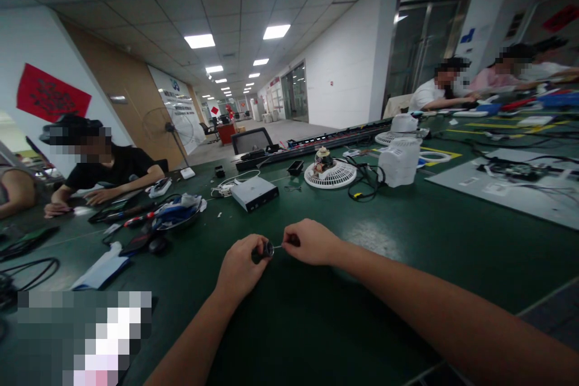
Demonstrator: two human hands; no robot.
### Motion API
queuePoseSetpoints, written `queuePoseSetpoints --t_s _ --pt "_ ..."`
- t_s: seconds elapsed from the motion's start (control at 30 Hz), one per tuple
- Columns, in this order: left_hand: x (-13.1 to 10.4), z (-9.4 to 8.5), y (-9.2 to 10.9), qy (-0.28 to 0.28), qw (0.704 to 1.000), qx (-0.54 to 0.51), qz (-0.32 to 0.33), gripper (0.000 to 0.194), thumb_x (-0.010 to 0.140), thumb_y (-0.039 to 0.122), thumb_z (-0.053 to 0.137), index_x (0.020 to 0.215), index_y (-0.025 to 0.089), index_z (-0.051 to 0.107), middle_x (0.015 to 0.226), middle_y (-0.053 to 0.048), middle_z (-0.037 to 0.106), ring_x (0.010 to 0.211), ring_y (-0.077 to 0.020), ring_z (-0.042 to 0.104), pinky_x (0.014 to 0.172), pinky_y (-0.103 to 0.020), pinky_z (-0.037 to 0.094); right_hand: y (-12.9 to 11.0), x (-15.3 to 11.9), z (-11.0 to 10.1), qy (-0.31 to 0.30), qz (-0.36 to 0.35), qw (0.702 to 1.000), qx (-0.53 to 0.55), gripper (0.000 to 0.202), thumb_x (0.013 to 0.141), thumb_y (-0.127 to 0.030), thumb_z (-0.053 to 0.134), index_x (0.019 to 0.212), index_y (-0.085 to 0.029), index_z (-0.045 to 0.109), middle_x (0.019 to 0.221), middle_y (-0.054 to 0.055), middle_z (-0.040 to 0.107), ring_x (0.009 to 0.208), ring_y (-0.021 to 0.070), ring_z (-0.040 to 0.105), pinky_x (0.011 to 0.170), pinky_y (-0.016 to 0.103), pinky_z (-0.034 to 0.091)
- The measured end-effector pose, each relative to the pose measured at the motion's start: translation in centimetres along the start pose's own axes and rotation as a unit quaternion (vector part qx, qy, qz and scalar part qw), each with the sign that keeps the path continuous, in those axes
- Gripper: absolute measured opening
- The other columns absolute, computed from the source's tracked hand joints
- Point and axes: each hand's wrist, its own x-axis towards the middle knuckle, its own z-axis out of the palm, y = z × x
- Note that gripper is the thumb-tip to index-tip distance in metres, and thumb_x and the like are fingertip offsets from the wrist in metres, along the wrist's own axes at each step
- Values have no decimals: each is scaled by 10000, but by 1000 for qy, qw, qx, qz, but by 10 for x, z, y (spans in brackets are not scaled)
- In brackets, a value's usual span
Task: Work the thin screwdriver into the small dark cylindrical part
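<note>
Holding Tiny Things

The left hand point(242, 260) pinches a small dark round part point(268, 248) over the green table point(312, 307). The right hand point(314, 242) pinches a thin stick point(278, 246) that points toward it; I can't tell if they touch. A disc drive point(254, 191) sits farther back.

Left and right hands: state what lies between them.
In the head view, a thin rod spans between the round part in the left hand and the right hand.
</note>
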Motion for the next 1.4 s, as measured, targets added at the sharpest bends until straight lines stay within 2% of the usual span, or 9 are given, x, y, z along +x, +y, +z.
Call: queuePoseSetpoints --t_s 0.37,0.47,0.53,0.73,0.9,1.0,1.17,1.3,1.4 --pt "0 0 0 -29 999 -9 -29 144 754 149 658 778 228 540 1033 -4 710 939 -207 645 824 -354 498 7 3 3 -13 21 1000 17 170 821 -322 581 866 -218 706 839 26 726 740 165 647 608 240 415" --pt "0 0 0 -39 998 6 -47 139 766 173 655 879 235 605 1019 -12 705 942 -213 644 840 -362 501 7 2 3 -48 19 998 19 173 822 -345 587 872 -222 698 838 27 720 734 170 645 592 242 403" --pt "1 0 1 -40 998 32 -46 237 773 172 647 999 242 637 1015 -27 697 950 -223 637 849 -375 498 8 2 3 -54 41 998 16 194 801 -372 616 881 -210 686 829 36 710 730 182 639 580 250 390" --pt "2 -4 5 -22 991 115 65 496 758 7 541 1184 245 628 1110 -54 691 1020 -244 591 915 -416 470 15 11 9 6 164 971 172 309 836 -323 590 1090 -150 610 792 34 672 648 148 585 559 241 371" --pt "3 -6 9 -37 980 146 134 485 775 -25 474 1102 266 683 1174 -26 700 1031 -257 573 973 -464 415 15 13 16 0 112 979 173 286 886 -163 453 1027 -190 701 798 30 682 683 143 595 608 243 393" --pt "4 -6 9 -27 980 161 110 474 767 -12 492 1102 264 682 1165 -23 704 1047 -264 574 982 -467 400 11 9 20 12 84 990 117 275 887 -208 481 1011 -221 726 881 39 701 787 166 627 683 259 424" --pt "4 -4 -1 6 987 159 9 402 754 48 561 1101 215 674 1107 -64 711 1038 -274 598 950 -457 427 5 8 23 15 71 996 48 299 802 -427 653 1038 -262 734 1063 61 663 895 212 629 744 296 461" --pt "5 1 -11 1 988 133 -78 446 739 69 585 1168 174 643 1123 -102 697 1057 -277 606 954 -444 448 5 12 21 -20 85 996 24 261 819 -368 645 1042 -268 736 1046 61 687 925 228 638 732 300 466" --pt "5 3 -14 -1 989 110 -97 487 730 29 562 1196 151 628 1150 -115 688 1072 -261 610 971 -420 452 8 13 19 -15 70 995 75 227 819 -332 651 1006 -241 740 972 45 713 877 199 647 713 280 459"
